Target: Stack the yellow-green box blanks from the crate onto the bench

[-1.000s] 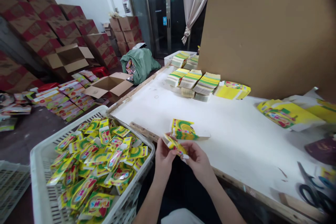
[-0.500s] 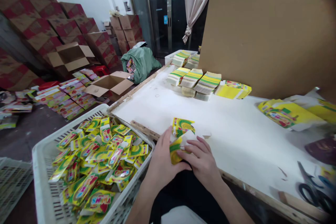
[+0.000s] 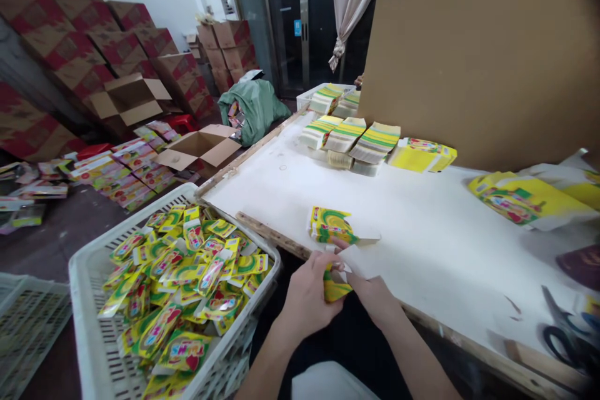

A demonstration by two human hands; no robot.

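Observation:
Just off the table's front edge, my left hand [image 3: 307, 294] is closed around a small yellow and green printed carton [image 3: 335, 289]. My right hand [image 3: 376, 301] pinches a white flap [image 3: 360, 260] at the carton's upper side. Part of the carton is covered by my fingers. Directly beyond my hands, another yellow and green carton piece [image 3: 330, 225] lies on the white table [image 3: 262, 184]. To the left of my left hand stands a white plastic basket [image 3: 80, 300] heaped with many similar small cartons [image 3: 187, 281].
Stacks of flat yellow cartons [image 3: 375, 140] stand at the table's back, before a large cardboard sheet [image 3: 478, 62]. Scissors [image 3: 560, 319] and a wooden strip [image 3: 539, 362] lie at the right. Open boxes [image 3: 201, 147] and a green sack [image 3: 257, 112] are on the floor.
Both hands have drawn the carton down and slightly right, away from the carton piece on the table. My right hand has shifted from over the carton to its right side, at the white flap.

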